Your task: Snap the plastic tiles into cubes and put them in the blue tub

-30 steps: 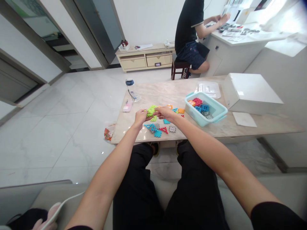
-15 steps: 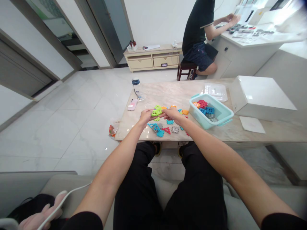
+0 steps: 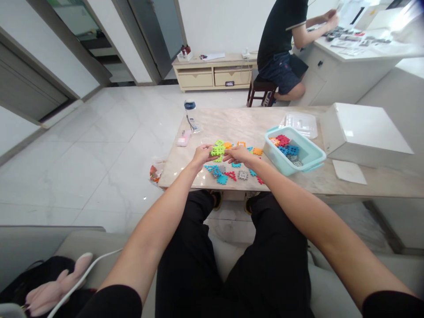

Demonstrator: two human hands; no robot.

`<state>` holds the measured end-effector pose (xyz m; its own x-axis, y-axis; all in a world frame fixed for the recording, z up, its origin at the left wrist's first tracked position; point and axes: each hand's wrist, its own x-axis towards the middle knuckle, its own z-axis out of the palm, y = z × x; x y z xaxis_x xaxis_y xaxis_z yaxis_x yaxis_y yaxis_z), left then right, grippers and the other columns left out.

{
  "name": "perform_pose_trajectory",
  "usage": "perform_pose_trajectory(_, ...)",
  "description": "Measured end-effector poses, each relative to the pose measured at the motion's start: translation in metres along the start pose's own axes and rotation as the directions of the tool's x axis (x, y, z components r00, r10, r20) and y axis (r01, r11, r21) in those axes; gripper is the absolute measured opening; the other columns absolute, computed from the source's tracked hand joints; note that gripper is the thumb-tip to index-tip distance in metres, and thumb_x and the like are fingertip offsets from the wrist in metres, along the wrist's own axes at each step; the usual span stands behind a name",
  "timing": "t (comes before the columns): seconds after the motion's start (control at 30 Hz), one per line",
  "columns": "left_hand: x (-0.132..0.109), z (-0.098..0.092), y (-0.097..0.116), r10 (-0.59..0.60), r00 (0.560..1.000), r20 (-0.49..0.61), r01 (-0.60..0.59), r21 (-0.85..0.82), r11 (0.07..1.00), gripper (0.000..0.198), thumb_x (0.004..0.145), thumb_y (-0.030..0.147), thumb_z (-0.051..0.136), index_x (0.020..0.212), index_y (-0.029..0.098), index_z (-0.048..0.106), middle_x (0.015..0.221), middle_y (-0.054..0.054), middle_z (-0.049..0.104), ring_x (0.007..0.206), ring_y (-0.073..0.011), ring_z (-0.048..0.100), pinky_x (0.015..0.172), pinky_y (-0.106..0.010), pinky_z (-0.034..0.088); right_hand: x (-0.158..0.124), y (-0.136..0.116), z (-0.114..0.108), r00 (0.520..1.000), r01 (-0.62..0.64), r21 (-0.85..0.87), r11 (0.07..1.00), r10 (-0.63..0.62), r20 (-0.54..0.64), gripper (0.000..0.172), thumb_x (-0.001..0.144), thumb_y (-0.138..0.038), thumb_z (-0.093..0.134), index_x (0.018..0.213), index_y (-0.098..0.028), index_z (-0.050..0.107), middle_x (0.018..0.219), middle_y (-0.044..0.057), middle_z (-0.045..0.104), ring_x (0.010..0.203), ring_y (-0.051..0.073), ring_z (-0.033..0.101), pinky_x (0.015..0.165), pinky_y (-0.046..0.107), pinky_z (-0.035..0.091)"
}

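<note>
Over the front of the marble-patterned table, my left hand (image 3: 201, 157) grips a bright green notched plastic building tile (image 3: 217, 151) by its left side. My right hand (image 3: 239, 155) meets the same piece from the right, its thumb and forefinger at the edge and the other fingers stretched out below. More green tiles lie right behind and under it, so I cannot tell how many are joined. Close in front of my hands are blue tiles (image 3: 221, 179), a red triangular frame (image 3: 230, 176) and a grey tile (image 3: 243, 175). An orange tile (image 3: 257, 151) lies beyond my right wrist.
A light-blue bin (image 3: 291, 167) of mixed tiles stands right of my hands, with a clear lid (image 3: 301, 125) behind it. Farther right is a white box (image 3: 369, 130). A water bottle (image 3: 192, 117) and pink phone (image 3: 184, 138) stand left. Another person (image 3: 281, 44) sits at a counter.
The view has shifted slightly. The green tile has turned a little between my hands, and my right fingers are more spread. The other person's hands have moved a little.
</note>
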<state>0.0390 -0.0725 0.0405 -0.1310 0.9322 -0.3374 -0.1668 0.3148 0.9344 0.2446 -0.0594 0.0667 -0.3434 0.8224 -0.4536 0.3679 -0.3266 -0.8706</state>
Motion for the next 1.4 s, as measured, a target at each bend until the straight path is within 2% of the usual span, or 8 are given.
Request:
perform_pose_trajectory(0.23,-0.006,0.002,0.003,0.007,1.0,0.028,-0.007,0.023,1.0,0.017,0.097,0.017,0.069,0.113,0.013,0.07,0.103,-0.012,0.078,0.086,-0.0195,0.079,0.094,-0.043,0.07,0.005,0.009,-0.003,0.998,0.05,-0.047,0.998,-0.047,0.05,0.028,0.106,-0.036,0.063,0.099,-0.012,0.076,0.116,0.015,0.081,0.079,0.013,0.072,0.065,0.02,0.051)
perform_pose_trajectory(0.47,-0.005,0.001,0.003,-0.027,0.996,0.084,0.025,0.023,0.999,0.024,0.095,0.021,0.076,0.117,0.013,0.071,0.106,-0.014,0.079,0.088,-0.0221,0.08,0.092,-0.043,0.07,0.004,0.012,-0.005,0.996,0.078,0.062,0.995,-0.081,0.046,0.025,0.104,-0.036,0.065,0.094,-0.015,0.074,0.109,0.013,0.081,0.078,0.012,0.069,0.065,0.02,0.052)
perform_pose_trajectory(0.73,-0.001,0.001,-0.002,-0.021,0.983,0.182,0.019,0.01,1.0,0.023,0.097,0.032,0.079,0.107,0.011,0.072,0.1,-0.013,0.078,0.085,-0.0208,0.079,0.095,-0.044,0.069,-0.006,0.005,0.007,0.996,0.091,-0.093,0.992,-0.091,-0.005,0.028,0.104,-0.03,0.064,0.087,-0.012,0.077,0.1,0.013,0.081,0.076,0.012,0.068,0.063,0.021,0.05)
perform_pose_trajectory(0.83,0.0,0.0,-0.005,-0.02,0.989,0.147,0.012,0.056,0.998,0.02,0.094,0.026,0.081,0.105,0.011,0.072,0.098,-0.013,0.078,0.08,-0.0219,0.08,0.095,-0.046,0.069,-0.001,0.007,0.007,0.991,0.132,-0.197,0.971,-0.137,-0.008,0.034,0.105,-0.034,0.064,0.082,-0.011,0.076,0.088,0.012,0.079,0.07,0.012,0.066,0.063,0.021,0.049)
perform_pose_trajectory(0.93,-0.002,0.001,-0.004,-0.064,0.992,0.113,0.049,0.127,0.991,0.017,0.091,0.022,0.084,0.1,0.011,0.075,0.089,-0.012,0.079,0.074,-0.0225,0.079,0.09,-0.043,0.069,0.008,0.009,0.002,0.941,0.263,-0.378,0.887,-0.323,-0.101,0.031,0.097,-0.041,0.077,0.096,-0.011,0.076,0.094,0.011,0.078,0.08,0.014,0.067,0.073,0.021,0.05)
perform_pose_trajectory(1.03,-0.008,0.004,-0.001,-0.132,0.976,0.171,0.103,0.17,0.98,0.02,0.084,0.024,0.091,0.092,0.013,0.076,0.081,-0.012,0.079,0.07,-0.0226,0.078,0.079,-0.035,0.069,0.01,0.008,-0.001,0.873,0.38,-0.512,0.77,-0.482,-0.077,0.046,0.087,-0.042,0.089,0.118,-0.012,0.072,0.116,0.013,0.077,0.099,0.018,0.07,0.089,0.024,0.051)
perform_pose_trajectory(1.17,-0.004,0.007,0.003,-0.119,0.982,0.146,0.075,0.277,0.958,0.03,0.076,0.026,0.097,0.097,0.015,0.079,0.072,-0.006,0.077,0.057,-0.0189,0.071,0.059,-0.027,0.063,0.016,0.005,0.007,0.873,0.422,-0.671,0.609,-0.473,0.12,0.051,0.085,-0.048,0.091,0.117,-0.012,0.073,0.117,0.014,0.077,0.101,0.022,0.071,0.086,0.025,0.049)
perform_pose_trajectory(1.4,0.0,0.011,0.011,-0.097,0.979,0.18,0.027,0.359,0.933,0.044,0.068,0.035,0.101,0.102,0.016,0.08,0.077,-0.006,0.078,0.061,-0.0187,0.071,0.057,-0.025,0.06,0.032,0.011,0.019,0.865,0.385,-0.761,0.521,-0.491,0.102,0.053,0.089,-0.056,0.085,0.114,-0.011,0.075,0.111,0.014,0.078,0.095,0.022,0.071,0.075,0.024,0.044)
